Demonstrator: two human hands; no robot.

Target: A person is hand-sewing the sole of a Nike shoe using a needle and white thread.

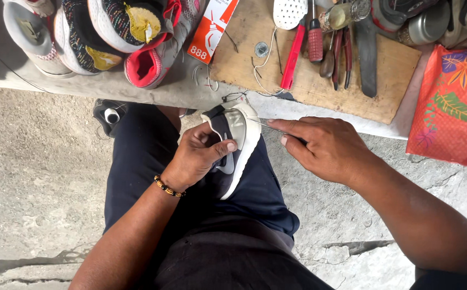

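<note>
Grey-and-white sneaker (237,142) rests on the person's lap, toe pointing away toward the concrete ledge (153,88), long axis running slightly rightward from heel to toe. Left hand (198,156) wraps the upper, thumb pressed on the side panel, fingers curled around the shoe. Right hand (324,147) sits just right of the toe, fingers pressed together, pinching a thin metal awl (268,126) whose tip meets the sole edge. Wooden board (308,80) on the ledge carries a red-handled tool (292,56) and pliers (346,56); other sneakers (110,32) occupy the ledge's left end. Cracked concrete floor (35,177) lies below.
</note>
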